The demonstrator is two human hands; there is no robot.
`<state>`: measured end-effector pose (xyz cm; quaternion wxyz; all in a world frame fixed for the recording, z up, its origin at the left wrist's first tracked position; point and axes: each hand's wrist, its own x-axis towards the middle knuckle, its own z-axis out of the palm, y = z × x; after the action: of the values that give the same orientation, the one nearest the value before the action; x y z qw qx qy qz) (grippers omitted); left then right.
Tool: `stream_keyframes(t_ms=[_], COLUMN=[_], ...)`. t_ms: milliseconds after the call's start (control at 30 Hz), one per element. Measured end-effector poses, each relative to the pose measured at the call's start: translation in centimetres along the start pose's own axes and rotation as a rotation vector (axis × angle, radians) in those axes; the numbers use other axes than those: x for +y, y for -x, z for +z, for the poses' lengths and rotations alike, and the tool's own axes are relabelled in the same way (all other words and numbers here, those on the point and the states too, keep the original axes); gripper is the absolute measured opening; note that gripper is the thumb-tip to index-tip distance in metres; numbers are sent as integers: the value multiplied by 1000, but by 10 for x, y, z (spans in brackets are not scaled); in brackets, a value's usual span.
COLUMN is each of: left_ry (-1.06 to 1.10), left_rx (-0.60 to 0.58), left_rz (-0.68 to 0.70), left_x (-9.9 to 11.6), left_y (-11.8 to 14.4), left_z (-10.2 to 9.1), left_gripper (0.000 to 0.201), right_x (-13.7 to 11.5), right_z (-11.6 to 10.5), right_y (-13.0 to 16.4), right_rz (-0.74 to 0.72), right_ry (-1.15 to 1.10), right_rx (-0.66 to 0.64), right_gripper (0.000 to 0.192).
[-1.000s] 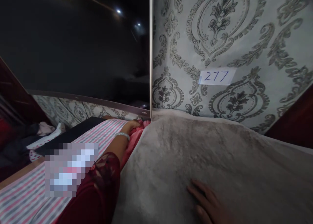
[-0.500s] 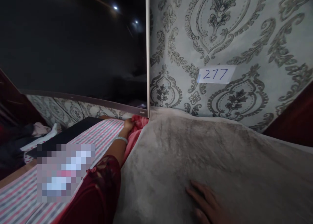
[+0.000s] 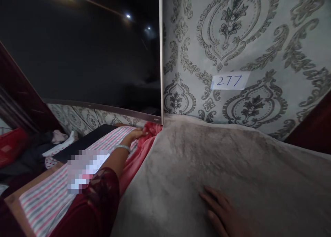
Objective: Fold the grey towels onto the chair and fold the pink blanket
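The left hand [image 3: 134, 134] has slid onto the pink cloth [image 3: 144, 142], fingers flat, not clasping; right hand [image 3: 222, 213] lies open on the grey blanket [image 3: 219, 161], which could slip and bunch at mid-frame.

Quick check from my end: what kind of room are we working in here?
Most likely a bedroom at home: a striped sheet under a grey plush blanket, a big dark TV screen on damask wallpaper, and clothes heaped at the far left.
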<state>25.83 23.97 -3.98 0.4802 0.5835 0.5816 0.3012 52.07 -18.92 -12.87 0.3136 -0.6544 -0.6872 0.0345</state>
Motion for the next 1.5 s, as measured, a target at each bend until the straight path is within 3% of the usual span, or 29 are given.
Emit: stream_keyframes(t_ms=[233,333,433,600,733,900,1033,1167,1300,1500], left_ry=[-171,-217,-271,-425,-568,-692,-727,-778,-847,-838], left_rx=[227,220,169,67,148,210,106,16,83,221], left_rz=[99,88,48,-41,32,73,49,27,22,74], left_x=[-8,-1,0,-26,-45,-40,-37,-53,-73,-78], left_y=[19,22,32,78,111,123,136,169,202,218], left_z=[11,9,-8,-33,-30,-22,-39,-65,-75,-71], left_gripper=[31,27,26,28,29,33,35,36,30,27], right_x=[-6,-10,-14,-12,-6,-2,-3,-2,2,3], right_z=[-1,-2,-3,2,10,11,9,11,15,16], right_y=[-4,-5,-5,-4,-5,-7,-8,-8,-10,-12], right_rz=[-12,18,62,80,61,22,-1,-4,-13,-35], right_ry=[-17,-26,-55,-109,-97,-69,-54,-40,-13,2], right_rx=[68,50,42,47,83,99,107,123,125,139], right_gripper=[46,47,48,49,49,51,50,49,51,50])
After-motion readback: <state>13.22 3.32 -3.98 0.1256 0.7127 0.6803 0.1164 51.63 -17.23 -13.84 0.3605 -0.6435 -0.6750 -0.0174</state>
